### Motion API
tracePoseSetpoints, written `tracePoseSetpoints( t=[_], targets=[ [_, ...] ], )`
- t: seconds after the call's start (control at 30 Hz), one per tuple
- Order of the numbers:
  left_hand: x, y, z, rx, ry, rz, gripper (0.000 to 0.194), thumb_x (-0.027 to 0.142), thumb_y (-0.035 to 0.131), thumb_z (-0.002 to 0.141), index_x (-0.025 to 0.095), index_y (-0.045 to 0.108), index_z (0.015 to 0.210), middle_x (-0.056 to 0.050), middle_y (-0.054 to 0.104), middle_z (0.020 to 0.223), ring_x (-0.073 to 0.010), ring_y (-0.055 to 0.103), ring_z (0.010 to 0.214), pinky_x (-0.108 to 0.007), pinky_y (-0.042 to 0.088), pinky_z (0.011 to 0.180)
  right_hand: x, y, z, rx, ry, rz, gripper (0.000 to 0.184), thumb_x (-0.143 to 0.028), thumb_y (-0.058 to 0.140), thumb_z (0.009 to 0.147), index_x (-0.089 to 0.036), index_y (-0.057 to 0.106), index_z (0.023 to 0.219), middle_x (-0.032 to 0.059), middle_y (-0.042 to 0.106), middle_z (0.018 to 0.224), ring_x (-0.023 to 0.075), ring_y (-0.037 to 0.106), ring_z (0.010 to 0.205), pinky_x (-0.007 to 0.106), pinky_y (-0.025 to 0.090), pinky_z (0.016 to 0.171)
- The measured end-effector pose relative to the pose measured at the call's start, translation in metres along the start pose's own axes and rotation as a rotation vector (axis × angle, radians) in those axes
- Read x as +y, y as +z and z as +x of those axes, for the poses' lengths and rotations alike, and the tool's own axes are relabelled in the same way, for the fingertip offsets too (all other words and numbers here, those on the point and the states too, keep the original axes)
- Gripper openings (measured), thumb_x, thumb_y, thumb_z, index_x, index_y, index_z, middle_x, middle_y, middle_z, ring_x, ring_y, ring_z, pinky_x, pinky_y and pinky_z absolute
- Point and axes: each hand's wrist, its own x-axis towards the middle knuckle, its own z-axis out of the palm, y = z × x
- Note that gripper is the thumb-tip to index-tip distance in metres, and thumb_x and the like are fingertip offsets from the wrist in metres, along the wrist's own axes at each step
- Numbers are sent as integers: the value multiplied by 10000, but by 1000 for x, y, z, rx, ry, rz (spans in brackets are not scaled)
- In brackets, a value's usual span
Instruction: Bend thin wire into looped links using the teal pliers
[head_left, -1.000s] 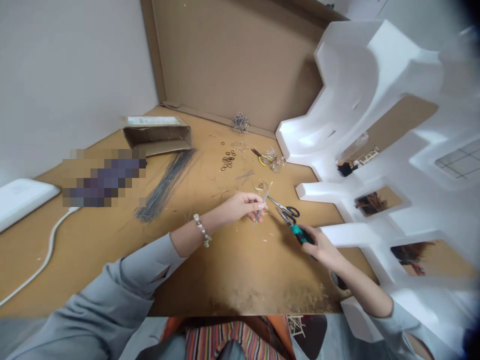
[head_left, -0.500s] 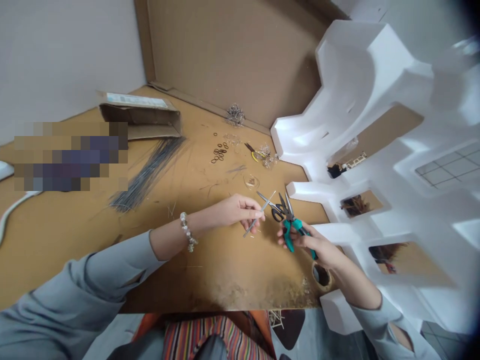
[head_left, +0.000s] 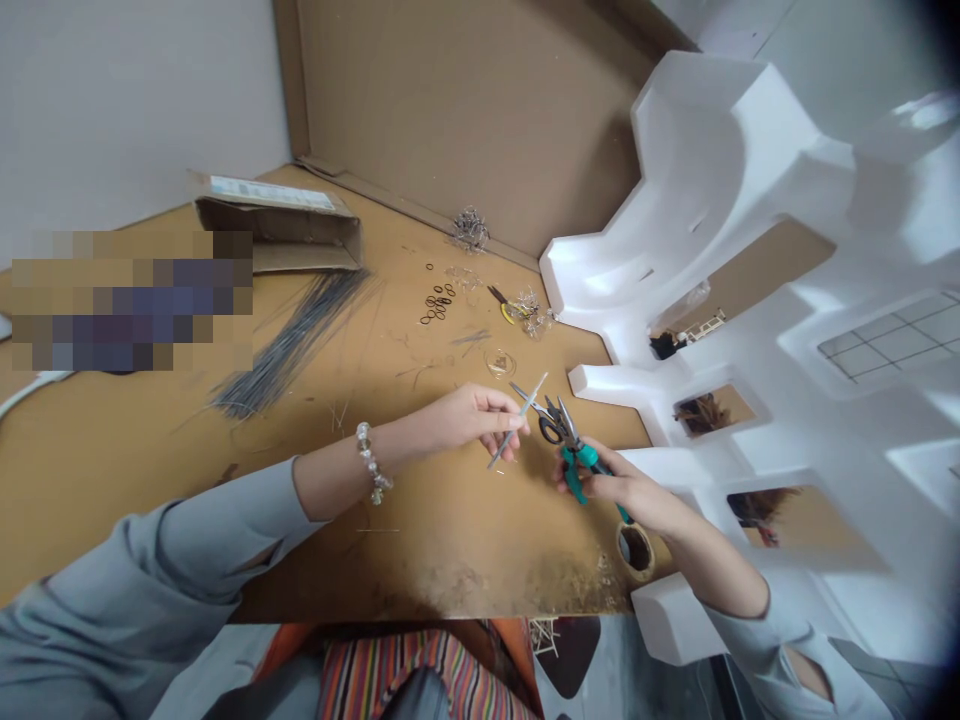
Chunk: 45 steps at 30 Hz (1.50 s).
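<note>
My left hand [head_left: 480,418], with a beaded bracelet on its wrist, pinches a short, thin bundle of grey wire [head_left: 535,390] that slants up to the right. My right hand [head_left: 630,488] is wrapped round green-handled pliers [head_left: 577,468], whose jaws point up and away from me and are nearly together. The jaws are apart from the wire. Between my hands, scissors [head_left: 550,430] with black handles lie on the table, partly hidden by the wire and the pliers. Small wire bits rest below my left fingers.
A long bundle of grey wires [head_left: 289,345] lies left, by an open cardboard box [head_left: 300,240]. Dark rings [head_left: 438,302], yellow-handled pliers [head_left: 510,308] and a wire tangle [head_left: 471,230] are further back. A tape roll [head_left: 636,550] and white foam [head_left: 600,381] stand right.
The pliers' jaws have come closer together and their handles have closed in my right hand. My left hand keeps its pinch on the wire bundle, almost in place. The view has shifted slightly.
</note>
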Motion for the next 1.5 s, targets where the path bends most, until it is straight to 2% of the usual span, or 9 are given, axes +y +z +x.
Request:
tracePoseSetpoints(
  t=[0.13, 0.3, 0.57, 1.0, 1.33, 1.5],
  targets=[
    [2, 8, -2, -89, -34, -8, 206, 294, 560, 816, 103, 619, 765, -26, 636, 655, -90, 602, 566, -186, 443, 515, -4, -1, 3, -19, -11, -84, 343, -115, 469, 665, -191, 515, 996, 26, 589, 892, 186, 527, 822, 307, 385, 685],
    [3, 14, -3, -136, -55, 18, 249, 309, 557, 815, 99, 618, 698, -33, 625, 624, -88, 585, 537, -189, 444, 502, -12, -1, 7, -59, -9, -162, 226, -135, 474, 671, -186, 518, 886, 11, 570, 852, 175, 506, 796, 304, 372, 698],
    [-9, 11, -2, -201, -31, -10, 261, 358, 560, 817, 110, 642, 823, -35, 636, 657, -100, 608, 584, -203, 472, 547, -17, 1, 9, -91, -9, -163, 238, -147, 469, 651, -182, 494, 885, 15, 576, 849, 177, 505, 795, 309, 376, 704],
    [-2, 16, -4, -161, -98, -5, 188, 259, 554, 811, 92, 636, 791, -30, 621, 643, -98, 603, 554, -205, 474, 529, -13, 4, 10, -36, 21, -190, 201, -150, 487, 684, -178, 520, 880, 1, 563, 743, 155, 506, 695, 277, 378, 623],
    [-1, 17, -3, -147, -126, -19, 170, 232, 552, 806, 85, 636, 798, -28, 616, 643, -97, 603, 551, -201, 473, 521, -10, 2, 11, -12, -21, -295, 156, -139, 498, 711, -170, 553, 854, -3, 560, 771, 151, 493, 701, 271, 354, 639],
    [2, 18, -4, -153, -142, -42, 191, 250, 569, 801, 86, 627, 721, -33, 622, 624, -94, 599, 544, -191, 465, 513, -11, 3, 11, 12, -15, -301, 146, -135, 498, 698, -177, 557, 824, -8, 555, 737, 149, 476, 692, 266, 354, 634]
  ],
)
